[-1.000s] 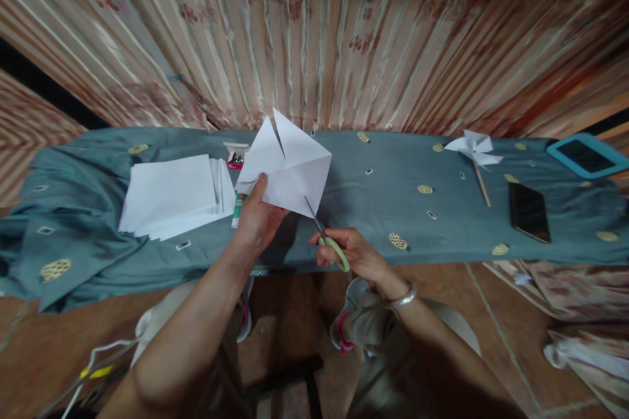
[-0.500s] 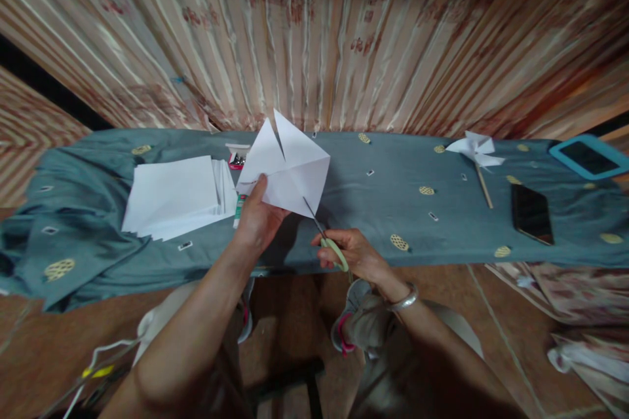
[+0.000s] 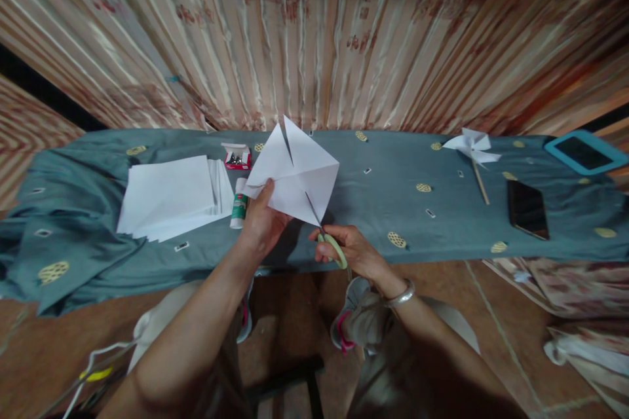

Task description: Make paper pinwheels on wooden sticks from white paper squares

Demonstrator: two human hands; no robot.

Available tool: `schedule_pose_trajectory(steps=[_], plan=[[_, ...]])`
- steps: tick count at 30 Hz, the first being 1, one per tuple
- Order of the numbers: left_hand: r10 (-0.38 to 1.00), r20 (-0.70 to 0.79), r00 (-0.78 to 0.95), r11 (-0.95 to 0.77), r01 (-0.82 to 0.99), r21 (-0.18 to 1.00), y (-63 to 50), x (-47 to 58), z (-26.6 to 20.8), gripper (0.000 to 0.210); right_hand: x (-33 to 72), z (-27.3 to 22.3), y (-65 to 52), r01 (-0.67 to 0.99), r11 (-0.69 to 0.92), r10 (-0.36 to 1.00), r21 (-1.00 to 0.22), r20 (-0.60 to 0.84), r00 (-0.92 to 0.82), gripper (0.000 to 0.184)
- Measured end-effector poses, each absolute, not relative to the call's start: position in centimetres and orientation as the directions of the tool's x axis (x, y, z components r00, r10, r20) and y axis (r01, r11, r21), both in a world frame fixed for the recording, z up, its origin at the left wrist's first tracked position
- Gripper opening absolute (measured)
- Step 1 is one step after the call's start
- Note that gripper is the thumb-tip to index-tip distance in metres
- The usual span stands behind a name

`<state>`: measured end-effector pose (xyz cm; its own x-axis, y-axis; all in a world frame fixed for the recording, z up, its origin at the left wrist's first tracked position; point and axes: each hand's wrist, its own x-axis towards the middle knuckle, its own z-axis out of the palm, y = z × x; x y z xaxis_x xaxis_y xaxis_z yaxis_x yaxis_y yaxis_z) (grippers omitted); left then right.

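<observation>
My left hand (image 3: pixel 265 221) grips a white square sheet of paper (image 3: pixel 314 170) by its lower left side, thumb on top. The sheet is creased and held up over the table, with a slit running in from its far corner. My right hand (image 3: pixel 351 249) is closed round the green handles of a pair of scissors (image 3: pixel 334 250). Their blades lie at the sheet's near corner and point toward its middle. Just left of the paper are a green and white glue stick (image 3: pixel 239 204) and a small red box of metal pieces (image 3: pixel 238 157).
A stack of white paper (image 3: pixel 167 196) lies at the left on the blue-green cloth (image 3: pixel 383 209). Toward the right are a paper pinwheel (image 3: pixel 474 144) on a stick, a black phone (image 3: pixel 527 209) and a blue-framed tablet (image 3: pixel 584 152). A pleated curtain (image 3: pixel 314 39) hangs behind the table.
The paper has shifted slightly right and nearer to me, uncovering more of the glue stick and the red box. The scissor blades remain at the sheet's near corner.
</observation>
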<state>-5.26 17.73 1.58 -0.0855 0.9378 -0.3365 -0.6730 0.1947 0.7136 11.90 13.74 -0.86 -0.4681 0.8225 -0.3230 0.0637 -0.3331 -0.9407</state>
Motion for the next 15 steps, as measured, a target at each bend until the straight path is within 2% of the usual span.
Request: schedule_pose_trajectory(steps=[15], plan=[[0.932, -0.351, -0.093, 0.194, -0.691, 0.696, 17.74, -5.2, 2.0, 0.021, 11.34, -1.18, 13.87, 0.007, -0.382, 0.833, -0.924, -0.348, -0.43, 0.05]])
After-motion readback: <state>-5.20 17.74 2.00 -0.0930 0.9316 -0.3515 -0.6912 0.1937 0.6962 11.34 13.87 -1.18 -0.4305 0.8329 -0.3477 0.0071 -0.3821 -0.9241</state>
